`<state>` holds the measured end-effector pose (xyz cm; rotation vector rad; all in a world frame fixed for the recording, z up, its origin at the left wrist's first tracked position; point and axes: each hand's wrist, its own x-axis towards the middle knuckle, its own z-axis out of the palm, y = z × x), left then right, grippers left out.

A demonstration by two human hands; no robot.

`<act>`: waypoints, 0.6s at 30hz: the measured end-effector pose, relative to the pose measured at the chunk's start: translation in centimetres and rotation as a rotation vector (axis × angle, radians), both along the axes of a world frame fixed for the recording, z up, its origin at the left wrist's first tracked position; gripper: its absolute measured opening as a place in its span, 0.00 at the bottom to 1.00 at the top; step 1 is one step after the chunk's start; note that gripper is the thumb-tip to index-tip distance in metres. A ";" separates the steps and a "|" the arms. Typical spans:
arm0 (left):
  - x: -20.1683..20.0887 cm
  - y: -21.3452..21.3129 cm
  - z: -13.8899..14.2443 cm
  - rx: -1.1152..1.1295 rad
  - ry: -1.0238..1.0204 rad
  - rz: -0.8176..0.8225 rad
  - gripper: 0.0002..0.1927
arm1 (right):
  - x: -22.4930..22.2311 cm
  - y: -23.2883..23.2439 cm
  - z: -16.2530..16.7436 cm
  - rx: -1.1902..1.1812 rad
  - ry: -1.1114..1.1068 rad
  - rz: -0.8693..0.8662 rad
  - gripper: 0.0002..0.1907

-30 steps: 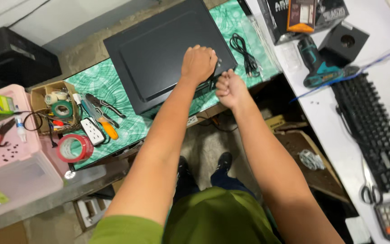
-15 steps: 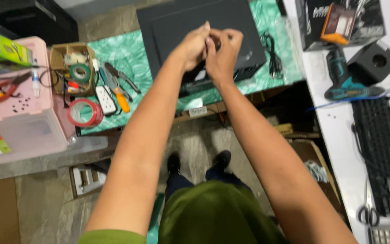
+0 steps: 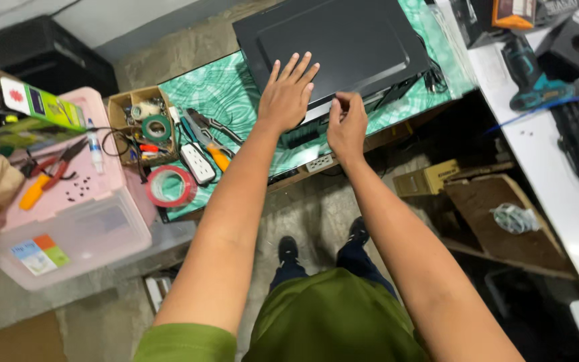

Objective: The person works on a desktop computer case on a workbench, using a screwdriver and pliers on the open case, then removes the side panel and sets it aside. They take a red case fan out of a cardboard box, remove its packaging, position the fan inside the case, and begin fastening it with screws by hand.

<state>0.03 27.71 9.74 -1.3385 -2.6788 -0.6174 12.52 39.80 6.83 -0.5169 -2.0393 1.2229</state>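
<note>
**Hands on the black panel**

Near edge: right hand pinches sth small at the black panel edge, can't tell what. Left hand spread flat on it, likely to steady it. Panel lies far-centre on green mat. Left: red tape roll, cardboard box w/ tools, pink bin. Far right: cordless drill.

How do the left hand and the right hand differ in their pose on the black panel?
The left hand lies flat on the black panel with fingers spread; the right hand is curled, fingertips pinched at the panel's near edge. The left hand reaches farther onto the panel than the right hand. Both are bare.
</note>
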 end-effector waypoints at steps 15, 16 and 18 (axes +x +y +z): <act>-1.3 -0.5 -1.2 -0.032 0.042 -0.102 0.25 | 2.3 -8.9 -3.1 -0.229 -0.066 -0.039 0.09; -1.1 -0.6 -1.2 -0.019 0.039 -0.095 0.25 | 2.3 -9.2 -3.1 -0.208 -0.084 -0.039 0.08; -1.0 -0.6 -1.1 0.009 0.049 -0.085 0.25 | 1.8 -9.4 -3.1 -0.163 -0.104 -0.043 0.08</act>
